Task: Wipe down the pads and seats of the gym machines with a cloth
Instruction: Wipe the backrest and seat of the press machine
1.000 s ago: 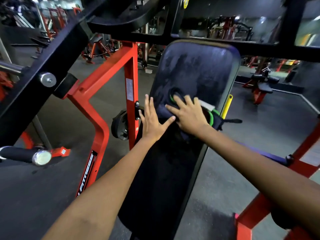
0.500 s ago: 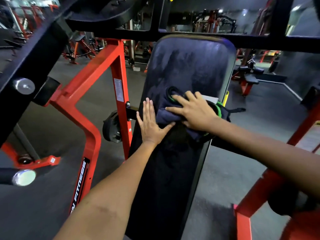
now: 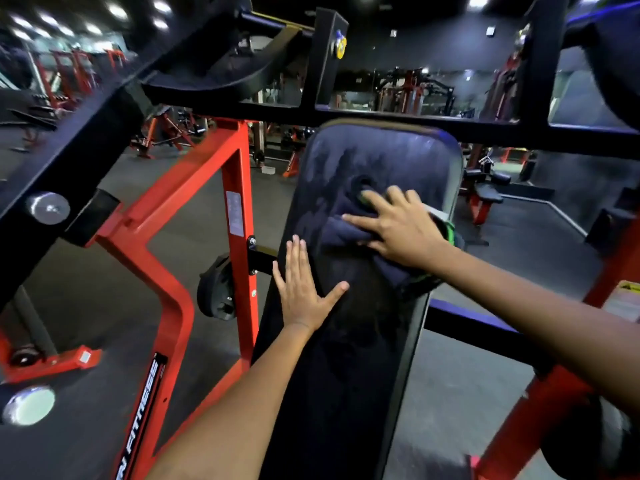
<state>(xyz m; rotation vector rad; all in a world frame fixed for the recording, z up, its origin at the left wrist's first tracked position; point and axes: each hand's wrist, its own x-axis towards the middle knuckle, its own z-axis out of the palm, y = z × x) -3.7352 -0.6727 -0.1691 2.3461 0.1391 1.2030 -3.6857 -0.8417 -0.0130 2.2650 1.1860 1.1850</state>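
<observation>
A long black back pad (image 3: pixel 349 358) of a red-framed machine runs up the middle of the view, with damp streaks on its upper part. A dark blue cloth with green trim (image 3: pixel 341 230) lies bunched on the pad. My right hand (image 3: pixel 398 230) presses flat on the cloth with spread, straight fingers. Just below and to the left, my left hand (image 3: pixel 303 292) rests flat on the bare pad, fingers straight and thumb out, not touching the cloth.
Red frame posts (image 3: pixel 239 258) stand left of the pad, and a black crossbar (image 3: pixel 381 119) passes above its top. A chrome-capped handle (image 3: pixel 29 405) juts in at lower left. Other red machines and a bench (image 3: pixel 485 199) stand behind on the dark floor.
My right hand and the cloth have stayed at about the same place on the pad. My left hand still lies flat beside them. The camera shifted, so the pad sits further right in the view.
</observation>
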